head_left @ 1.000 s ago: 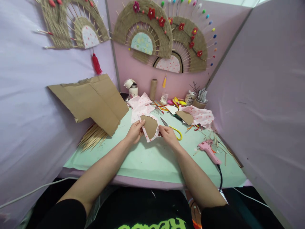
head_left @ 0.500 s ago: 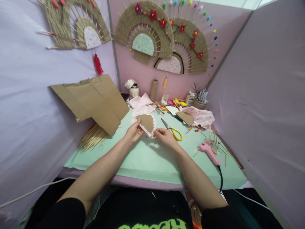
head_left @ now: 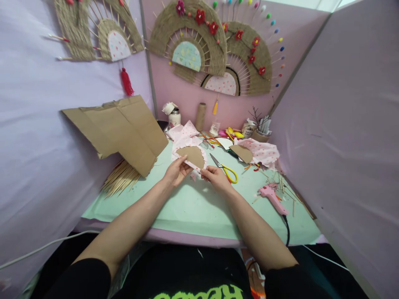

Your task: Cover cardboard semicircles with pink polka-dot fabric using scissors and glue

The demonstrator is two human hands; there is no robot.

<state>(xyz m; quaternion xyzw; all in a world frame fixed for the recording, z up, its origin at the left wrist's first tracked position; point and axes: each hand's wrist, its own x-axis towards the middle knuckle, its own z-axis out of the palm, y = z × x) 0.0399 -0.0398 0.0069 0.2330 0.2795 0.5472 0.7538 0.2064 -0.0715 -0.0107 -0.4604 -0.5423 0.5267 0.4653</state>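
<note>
A brown cardboard half-round piece (head_left: 193,156) edged with pink spotted fabric is held above the mint green mat (head_left: 199,207). My left hand (head_left: 175,172) pinches its left corner. At the piece's lower right edge, my right hand (head_left: 215,177) pinches the fabric border. Yellow-handled scissors (head_left: 225,167) lie on the mat just right of my right hand. A pink glue gun (head_left: 273,199) lies further right with its black cord running off the table's front.
Large cardboard sheets (head_left: 118,129) lean at the left over a bundle of bamboo skewers (head_left: 121,179). Spotted fabric (head_left: 262,152), a second cardboard cut-out (head_left: 242,153), a twine spool (head_left: 200,116) and pots of supplies crowd the back. Woven fans (head_left: 190,41) hang on the partition walls.
The fabric-edged cardboard piece has been turned from nearly upright to flatter and lifted slightly further away. My right hand slid along its lower edge toward the left.
</note>
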